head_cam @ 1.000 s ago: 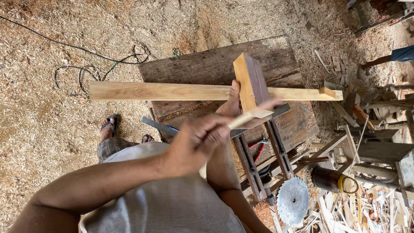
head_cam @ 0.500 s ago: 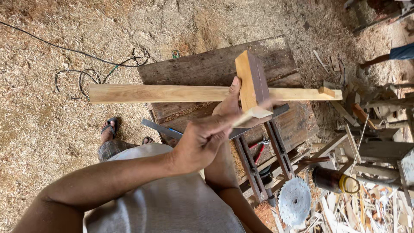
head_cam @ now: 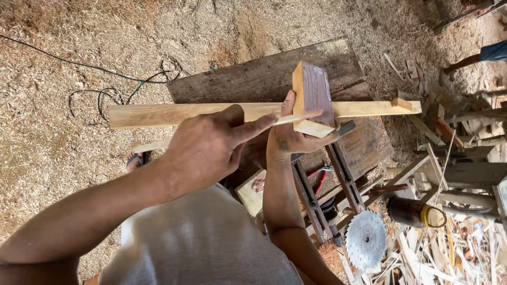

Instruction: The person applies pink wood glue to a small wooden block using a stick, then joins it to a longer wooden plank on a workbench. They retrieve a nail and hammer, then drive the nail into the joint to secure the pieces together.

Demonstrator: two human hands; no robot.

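Note:
A long pale plank (head_cam: pixel 185 114) is held level above the sawdust floor. A reddish-brown wooden block (head_cam: pixel 314 92) crosses it. My right hand (head_cam: pixel 293 138) grips from below where the block meets the plank, thumb up against the block's side. My left hand (head_cam: pixel 211 148) holds a thin pale wooden wedge (head_cam: pixel 311 127). Its index finger stretches along the wedge, whose wide end lies against the foot of the block. A small notch block (head_cam: pixel 401 104) sits near the plank's right end.
A dark board (head_cam: pixel 259 79) lies on the floor beneath. A metal stand (head_cam: pixel 330 195), red-handled pliers (head_cam: pixel 320 178) and a circular saw blade (head_cam: pixel 365 240) are lower right, beside wood offcuts (head_cam: pixel 459 253). A black cable (head_cam: pixel 105 95) loops at left. Another person's leg (head_cam: pixel 494 51) shows top right.
My left hand has risen and drawn a little left, its index finger now laid along the wedge. The plank and block have hardly moved in my right hand.

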